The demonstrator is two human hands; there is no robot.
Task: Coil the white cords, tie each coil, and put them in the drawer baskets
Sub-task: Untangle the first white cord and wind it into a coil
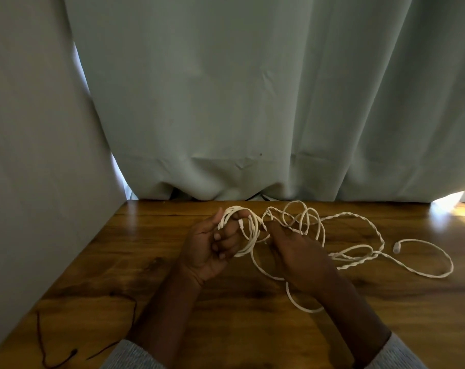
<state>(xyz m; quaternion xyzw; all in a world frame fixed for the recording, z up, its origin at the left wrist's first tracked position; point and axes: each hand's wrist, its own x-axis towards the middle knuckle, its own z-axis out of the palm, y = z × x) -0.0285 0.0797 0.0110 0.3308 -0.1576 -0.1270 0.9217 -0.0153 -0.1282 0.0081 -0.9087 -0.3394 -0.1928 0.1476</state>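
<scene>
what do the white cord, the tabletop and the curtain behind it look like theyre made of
White cord: seems a fabric-braided or twisted cable, matte, with a spiral texture along the loose stretches.
Tabletop: looks like wood with a glossy varnish; dark grain and knots show, and window light reflects off it.
Curtain: woven cloth, matte pale grey-green, hanging in soft folds and bunching at the table edge.

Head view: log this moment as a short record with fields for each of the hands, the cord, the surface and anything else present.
left hand: the left hand grips a coil of white cord looped round its fingers
right hand: the right hand pinches the cord just right of the coil
loose cord: the uncoiled cord lies in tangled loops on the table, to the right
cord end: a white plug rests at the far right
surface: wooden table
other: thin dark cord near left; curtain behind
drawer baskets: not in view
</scene>
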